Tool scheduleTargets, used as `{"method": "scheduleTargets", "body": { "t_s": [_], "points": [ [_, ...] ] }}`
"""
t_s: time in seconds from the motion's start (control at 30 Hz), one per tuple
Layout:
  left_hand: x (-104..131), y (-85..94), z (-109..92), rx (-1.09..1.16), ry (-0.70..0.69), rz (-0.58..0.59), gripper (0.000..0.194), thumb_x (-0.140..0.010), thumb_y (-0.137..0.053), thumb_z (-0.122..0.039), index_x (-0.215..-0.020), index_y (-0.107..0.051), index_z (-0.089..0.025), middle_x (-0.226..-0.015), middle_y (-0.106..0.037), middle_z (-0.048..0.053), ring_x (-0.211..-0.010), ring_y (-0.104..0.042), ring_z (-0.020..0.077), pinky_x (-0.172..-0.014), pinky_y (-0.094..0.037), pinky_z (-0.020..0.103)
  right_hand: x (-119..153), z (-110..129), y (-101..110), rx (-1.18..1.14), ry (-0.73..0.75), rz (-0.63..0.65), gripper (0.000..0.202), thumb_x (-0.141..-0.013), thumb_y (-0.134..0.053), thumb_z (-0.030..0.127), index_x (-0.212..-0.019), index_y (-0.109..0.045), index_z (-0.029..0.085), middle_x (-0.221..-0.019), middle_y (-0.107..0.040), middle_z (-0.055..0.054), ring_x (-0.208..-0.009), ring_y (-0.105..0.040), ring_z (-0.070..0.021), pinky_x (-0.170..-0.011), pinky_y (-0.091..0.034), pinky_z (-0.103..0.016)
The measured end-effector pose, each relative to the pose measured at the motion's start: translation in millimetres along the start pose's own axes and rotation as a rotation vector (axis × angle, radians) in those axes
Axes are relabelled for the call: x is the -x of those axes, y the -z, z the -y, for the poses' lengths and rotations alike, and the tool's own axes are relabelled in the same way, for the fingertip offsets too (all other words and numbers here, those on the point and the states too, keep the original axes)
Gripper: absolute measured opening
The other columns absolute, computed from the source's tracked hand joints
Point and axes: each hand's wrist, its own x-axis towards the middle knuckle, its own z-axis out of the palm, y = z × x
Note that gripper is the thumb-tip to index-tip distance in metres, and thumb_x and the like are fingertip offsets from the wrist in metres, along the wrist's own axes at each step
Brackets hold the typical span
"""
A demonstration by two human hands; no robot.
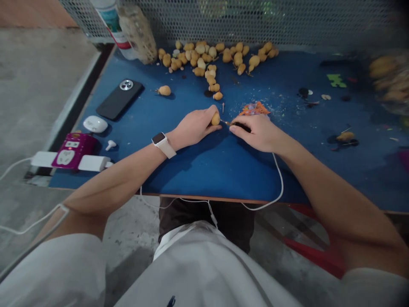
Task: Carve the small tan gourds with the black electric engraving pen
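My left hand (202,124), with a watch (162,143) on its wrist, pinches a small tan gourd (216,119) between thumb and fingers. In my right hand (260,130) is a pen-like tool with a black handle (242,127), wrapped by the fingers. Its thin metal tip (224,122) points left and meets or nearly meets the gourd's right side; contact is too small to tell. A white cord (281,181) comes out from under the right hand. Just beyond that hand lies a pile of orange and purplish scraps (255,109).
Many small gourds (200,57) lie along the back of the blue table (194,170), before a perforated metal panel (255,25). At left are a phone (119,100), an earbud case (95,124), an earbud (110,145), a purple power adapter (75,150) and bottles (137,32).
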Motion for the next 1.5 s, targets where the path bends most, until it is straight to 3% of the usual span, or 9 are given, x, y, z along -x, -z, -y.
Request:
{"method": "scheduleTargets", "body": {
  "t_s": [0.5,0.77,1.03,1.23,1.37,1.5],
  "points": [
    [-0.2,4.7,2.0,0.055,-0.036,0.020,0.021,-0.114,-0.069,-0.035,-0.125,-0.061,-0.020,-0.108,-0.080,0.011,-0.097,-0.076,0.0290,-0.084,-0.050,0.036,-1.5,-0.2,4.4,-0.013,0.001,0.028,0.038,-0.111,-0.065,0.054,-0.108,-0.084,0.021,-0.092,-0.081,-0.010,-0.081,-0.070,-0.0268,-0.077,-0.046,-0.043],
    [-2.9,10.1,-0.9,0.087,-0.029,0.053,0.011,-0.102,-0.068,-0.030,-0.108,-0.064,-0.022,-0.101,-0.078,0.008,-0.092,-0.073,0.0275,-0.082,-0.047,0.037,-0.8,-2.4,6.0,-0.059,0.025,0.048,0.039,-0.109,-0.069,0.059,-0.100,-0.083,0.024,-0.083,-0.076,-0.006,-0.073,-0.063,-0.0234,-0.072,-0.044,-0.041],
    [1.5,27.6,4.0,0.438,-0.054,0.012,0.016,-0.096,-0.070,-0.034,-0.091,-0.059,-0.023,-0.091,-0.072,0.004,-0.085,-0.064,0.0206,-0.086,-0.052,0.036,3.5,-0.1,6.6,-0.141,0.017,0.018,0.044,-0.113,-0.063,0.062,-0.101,-0.081,0.024,-0.074,-0.068,-0.003,-0.065,-0.057,-0.0205,-0.068,-0.043,-0.040],
    [2.8,32.1,2.8,0.506,-0.082,0.005,0.019,-0.095,-0.072,-0.035,-0.089,-0.059,-0.023,-0.087,-0.069,0.002,-0.081,-0.061,0.0190,-0.082,-0.051,0.036,5.3,-2.4,0.4,0.075,0.004,-0.134,0.038,-0.111,-0.064,0.054,-0.107,-0.085,0.023,-0.093,-0.084,-0.010,-0.084,-0.076,-0.0298,-0.080,-0.054,-0.045],
    [3.4,32.9,0.4,0.533,-0.105,-0.006,0.018,-0.095,-0.071,-0.034,-0.088,-0.058,-0.023,-0.088,-0.070,0.002,-0.081,-0.062,0.0182,-0.081,-0.050,0.035,7.6,0.9,-0.1,0.252,-0.069,-0.159,0.037,-0.108,-0.069,0.052,-0.120,-0.088,0.022,-0.102,-0.088,-0.013,-0.090,-0.081,-0.0348,-0.082,-0.059,-0.047],
    [3.9,33.2,-0.2,0.529,-0.091,0.012,0.017,-0.095,-0.072,-0.033,-0.089,-0.059,-0.023,-0.088,-0.071,0.002,-0.080,-0.063,0.0183,-0.079,-0.049,0.035,8.5,4.0,2.3,0.360,-0.115,-0.153,0.040,-0.106,-0.072,0.047,-0.134,-0.086,0.023,-0.120,-0.090,-0.016,-0.110,-0.084,-0.0420,-0.090,-0.064,-0.052]
  ]
}}
